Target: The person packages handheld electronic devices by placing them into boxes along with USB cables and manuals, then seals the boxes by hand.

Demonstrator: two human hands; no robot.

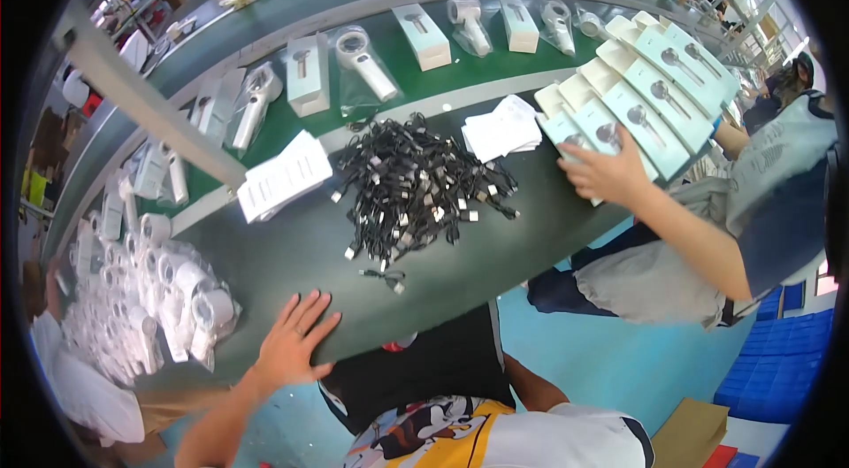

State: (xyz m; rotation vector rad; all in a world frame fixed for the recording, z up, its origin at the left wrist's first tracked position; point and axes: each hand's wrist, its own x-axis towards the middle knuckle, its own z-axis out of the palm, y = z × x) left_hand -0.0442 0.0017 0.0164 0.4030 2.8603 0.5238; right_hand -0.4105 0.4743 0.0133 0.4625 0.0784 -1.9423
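- left hand (pixel 296 337): palm down at near edge of the table (pixel 292 260), fingers spread, gripping nothing
- right hand: out of sight, can't tell its state; bare forearm (pixel 536 388) below table edge, partly behind black cloth (pixel 433 372)
- loose cable (pixel 386 280): nearest thing to left hand, up and right of the fingertips, near but not touching
- cable pile (pixel 411 189): black cords, tangled, mid-table, beyond the loose cable, farther from left hand
- bagged white gadgets (pixel 159 300): round heads with handles, heaped left of left hand, apart from it
- left paper stack (pixel 287 174): straight beyond left hand, left of cable pile, well apart from hand
- right paper stack (pixel 502 129): upper right of cable pile, just beside the boxes
- pale green boxes (pixel 659 101): overlapping rows at right end, flaps up, well apart from left hand
- co-worker's hand (pixel 610 169): at nearest boxes, fingers spread, grip unclear
- green belt (pixel 482 77): beyond table, more boxes and bagged gadgets along it
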